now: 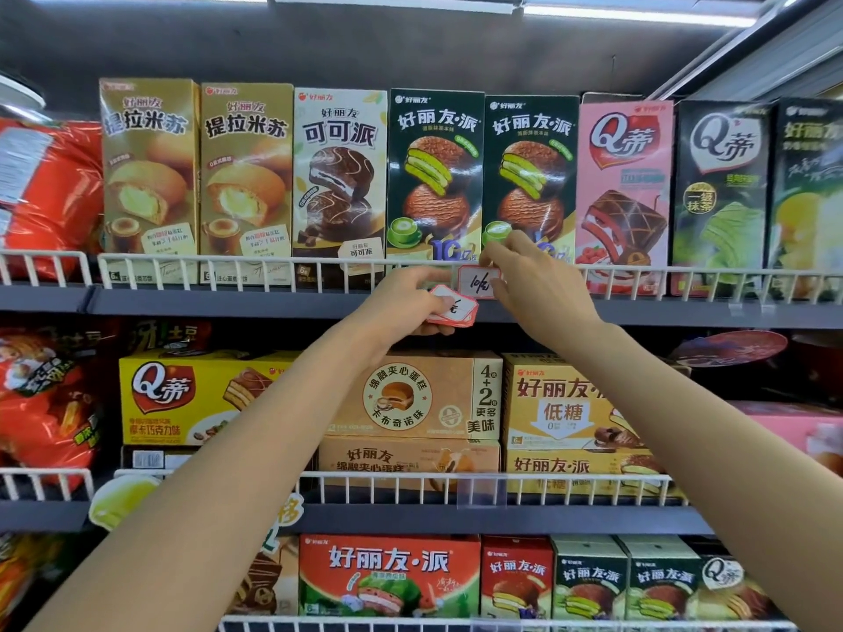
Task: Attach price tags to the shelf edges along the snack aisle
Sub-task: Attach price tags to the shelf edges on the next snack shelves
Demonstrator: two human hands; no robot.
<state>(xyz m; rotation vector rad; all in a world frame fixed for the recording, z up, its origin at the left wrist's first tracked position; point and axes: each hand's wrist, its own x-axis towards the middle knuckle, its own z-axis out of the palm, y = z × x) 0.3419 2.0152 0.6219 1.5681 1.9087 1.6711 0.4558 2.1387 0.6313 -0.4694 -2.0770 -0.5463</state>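
Right hand (524, 275) pinches a price tag (476, 281) against the wire rail (273, 262); left hand (410, 298), at nine o'clock, clasps spare tags (454, 310) (seat it level).

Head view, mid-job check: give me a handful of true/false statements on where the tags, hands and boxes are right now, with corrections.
1. The right hand holds a price tag at the white wire rail of the top shelf. True.
2. The left hand is empty. False: it grips a stack of red-bordered tags.
3. The tag being placed sits in front of the green matcha pie boxes. True.
4. The pink Q box stands left of the cocoa pie box. False: it stands further right, beyond the green boxes.
5. A clear tag holder hangs on the middle shelf's rail. True.
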